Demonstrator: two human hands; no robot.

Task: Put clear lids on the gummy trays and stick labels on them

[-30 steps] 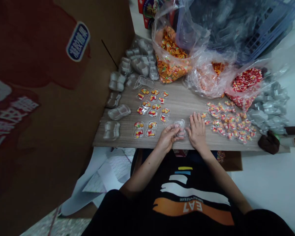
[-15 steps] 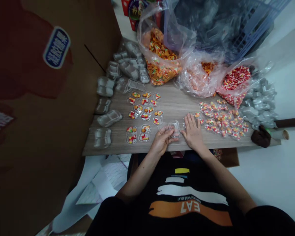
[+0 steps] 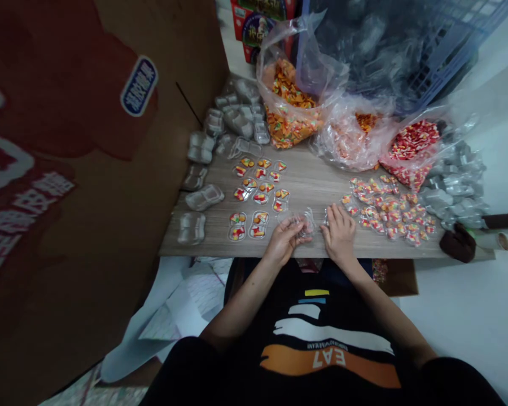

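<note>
My left hand (image 3: 284, 239) is closed on a few nested clear plastic blister shells (image 3: 305, 224), held low over the wooden table near its front edge. My right hand (image 3: 340, 232) rests to the right of them, fingers stretched out over the table; a bit of clear plastic (image 3: 326, 214) shows at its fingertips, mostly hidden. Left of my hands, several clear packs with colourful gummy pieces (image 3: 261, 193) lie in loose rows. Beyond my right hand spreads a cluster of filled packs (image 3: 392, 208).
Behind stand open bags of orange pieces (image 3: 294, 121), pinkish pieces (image 3: 342, 144) and red-white pieces (image 3: 412, 146). Empty clear shells lie at the left (image 3: 201, 148) and right (image 3: 455, 175). A blue basket (image 3: 432, 73) is at the back; a large cardboard box (image 3: 169, 135) walls the left side.
The camera view has shifted, so the table sits further right. My right hand's fingers have turned and drawn slightly closer together. My left hand still holds the clear shells.
</note>
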